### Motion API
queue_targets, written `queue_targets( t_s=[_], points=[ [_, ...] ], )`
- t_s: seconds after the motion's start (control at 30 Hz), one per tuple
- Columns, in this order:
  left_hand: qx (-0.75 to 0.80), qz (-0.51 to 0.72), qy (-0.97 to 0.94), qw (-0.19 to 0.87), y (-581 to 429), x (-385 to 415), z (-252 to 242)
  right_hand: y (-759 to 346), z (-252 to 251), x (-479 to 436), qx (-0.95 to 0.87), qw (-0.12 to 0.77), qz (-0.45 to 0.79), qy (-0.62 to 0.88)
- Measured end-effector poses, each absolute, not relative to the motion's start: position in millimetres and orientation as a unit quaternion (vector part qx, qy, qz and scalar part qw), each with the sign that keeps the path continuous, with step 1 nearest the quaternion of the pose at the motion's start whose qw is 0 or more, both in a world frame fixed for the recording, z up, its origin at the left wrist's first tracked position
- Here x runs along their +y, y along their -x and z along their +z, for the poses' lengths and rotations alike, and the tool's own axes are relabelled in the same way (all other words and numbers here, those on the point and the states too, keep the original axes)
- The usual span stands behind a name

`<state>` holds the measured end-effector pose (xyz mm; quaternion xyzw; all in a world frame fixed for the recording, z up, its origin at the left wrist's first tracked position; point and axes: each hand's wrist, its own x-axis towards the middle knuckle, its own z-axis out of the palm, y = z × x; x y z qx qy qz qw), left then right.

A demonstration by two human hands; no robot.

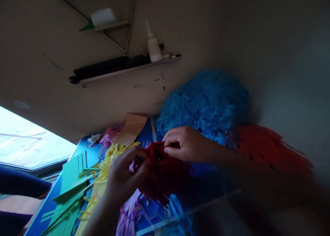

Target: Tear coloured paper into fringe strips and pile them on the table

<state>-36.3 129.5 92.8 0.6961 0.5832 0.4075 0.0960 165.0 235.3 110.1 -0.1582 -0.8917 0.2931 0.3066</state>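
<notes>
Blue table (147,130) w/ pale strip (206,206) across lower ctr, covered w/ bits of coloured fringe. Dim room; wall (123,102) behind is drab & scuffed w/ a few dark marks, paler wall (288,74) on R side of frame. Bright opening (31,139) at far L edge, dark blue shape (23,182) under it, can't tell what.

Mid-frame: L hand (126,169) & R hand (187,145), a bit apart from each other, both pinching dark red fringed piece (162,175), L at its left edge, R at its top edge, thumb & fingers closed on it. Piece is lower ctr, over the table, strips hanging down.

Round it: yellow fringe (110,157) & green sheets (73,170) lower L; tan sheet (131,129) next to pink fringe (109,136), ctr L; purple fringe (130,212) & lt blue strips (177,212) bottom ctr; big blue fluffy heap (206,102) R of ctr, red fringe (270,148) beside it.

Up top: wall shelf (131,71) w/ long black item (103,65) & upright whitish bottle (154,50); triangular rack (112,26) upper L w/ white bottle (104,17), green tip, lying on side. Both bottles too blurry/dim to read any label.
</notes>
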Motion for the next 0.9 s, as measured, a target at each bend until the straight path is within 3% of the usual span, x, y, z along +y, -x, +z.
queue_targets(
  t_s=[0.3,0.6,0.9],
  points=[
    [0.560,0.422,-0.703,0.119,39.5,126.2,93.5,-164.3,111.0,231.7,-0.887,0.313,0.297,0.167],
    [0.571,0.459,-0.647,0.209,40.9,124.3,93.6,-167.9,117.3,223.2,-0.871,0.312,0.340,0.170],
    [0.559,0.399,-0.724,0.060,30.0,120.6,104.3,-166.3,105.1,226.1,-0.854,0.331,0.354,0.188]
  ],
)
